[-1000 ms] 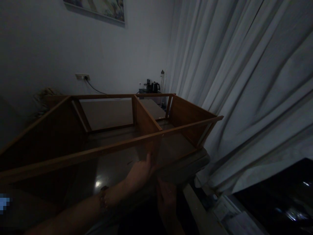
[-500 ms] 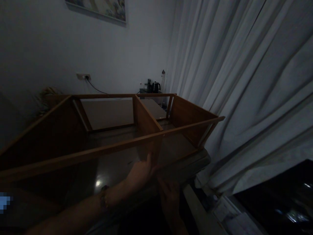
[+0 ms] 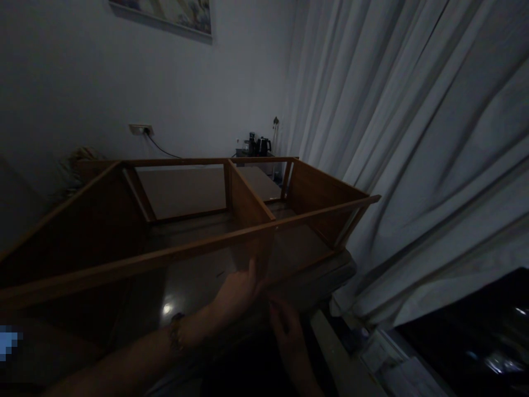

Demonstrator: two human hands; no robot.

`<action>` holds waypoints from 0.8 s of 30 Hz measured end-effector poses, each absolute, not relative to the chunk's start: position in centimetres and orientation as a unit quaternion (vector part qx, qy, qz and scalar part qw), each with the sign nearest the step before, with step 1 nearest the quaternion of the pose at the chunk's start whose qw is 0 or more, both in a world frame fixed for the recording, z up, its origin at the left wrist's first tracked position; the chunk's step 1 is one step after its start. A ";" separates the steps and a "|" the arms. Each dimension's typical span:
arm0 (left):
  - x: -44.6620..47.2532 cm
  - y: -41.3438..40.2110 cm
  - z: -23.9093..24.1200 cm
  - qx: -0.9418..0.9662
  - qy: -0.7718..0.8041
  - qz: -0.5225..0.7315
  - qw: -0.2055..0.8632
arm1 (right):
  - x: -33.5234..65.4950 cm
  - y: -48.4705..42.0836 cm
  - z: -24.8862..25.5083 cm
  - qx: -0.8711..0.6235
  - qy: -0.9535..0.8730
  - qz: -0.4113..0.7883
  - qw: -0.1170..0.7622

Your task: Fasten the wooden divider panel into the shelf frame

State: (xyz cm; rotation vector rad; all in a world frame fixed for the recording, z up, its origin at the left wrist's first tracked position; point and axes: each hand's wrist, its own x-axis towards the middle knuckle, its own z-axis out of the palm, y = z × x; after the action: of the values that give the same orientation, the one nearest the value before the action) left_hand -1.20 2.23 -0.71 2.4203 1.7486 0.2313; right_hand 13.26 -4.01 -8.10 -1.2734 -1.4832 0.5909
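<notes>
A large wooden frame (image 3: 198,248), like an unfinished cabinet with a middle divider panel (image 3: 252,193), spans the view in dim light. My left hand (image 3: 237,289), a bracelet on its wrist, is at the near lower end of the divider. Its thumb points up along the divider's face, and its other fingers close around the edge, partly hidden. Just right of it and lower, my right hand (image 3: 287,325) is held below the frame's near bottom edge. Its fingers curl towards the thumb; whatever they hold is too dark to make out.
Long pale curtains (image 3: 384,138) hang along the right. A black kettle (image 3: 263,146) stands beyond the frame in the corner. A wall socket (image 3: 141,130) has a plugged-in cable. Papers (image 3: 380,353) lie low at the right. A cushion-like support (image 3: 330,275) lies under the frame.
My right hand has shifted slightly, its fingers now curled a little differently near the frame's edge. The left hand and the frame have stayed nearly still.
</notes>
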 end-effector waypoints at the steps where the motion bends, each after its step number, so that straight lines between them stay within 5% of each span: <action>1: -1.2 2.2 -0.6 0.808 0.580 0.079 0.074 | 13.2 -4.0 -7.9 -0.530 -0.614 0.259 0.524; 11: -0.9 2.0 0.5 0.799 0.589 0.057 0.109 | 13.0 -4.1 -7.3 -0.530 -0.569 0.331 0.535; 24: -1.0 1.9 0.7 0.801 0.588 0.048 0.103 | 13.0 -4.0 -9.1 -0.492 -0.664 0.125 0.548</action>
State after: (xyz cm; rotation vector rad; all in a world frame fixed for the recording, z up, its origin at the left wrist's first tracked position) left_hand -1.02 1.92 0.72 2.3635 1.7336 0.1405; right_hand 12.97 -3.97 -9.06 -1.1663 -1.5732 0.2969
